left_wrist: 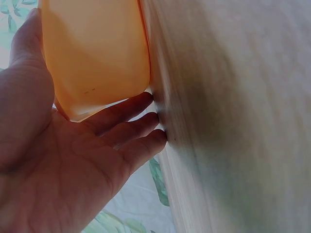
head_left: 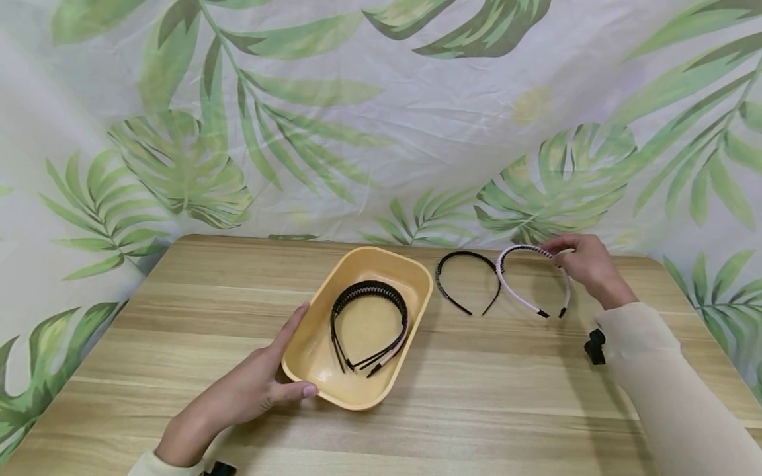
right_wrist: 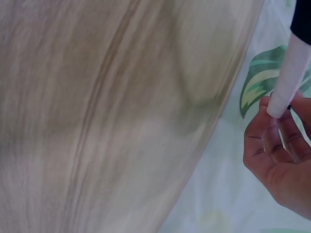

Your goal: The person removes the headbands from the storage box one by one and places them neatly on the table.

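My left hand holds the near-left corner of a yellow plastic box, thumb along the near side and fingers along the left side. In the left wrist view, the box's outer wall rests against the hand, and several fingertips touch the tabletop. Inside the box lie several mostly black headbands, overlapping. To the right, my right hand pinches a pale pink headband by its upper right side. That headband, dark along its inner edge, appears raised off the table. Beside it a black headband lies on the table.
The wooden table reaches back to a hanging cloth with green leaf prints. A small black device is strapped at the right cuff, and another at the left.
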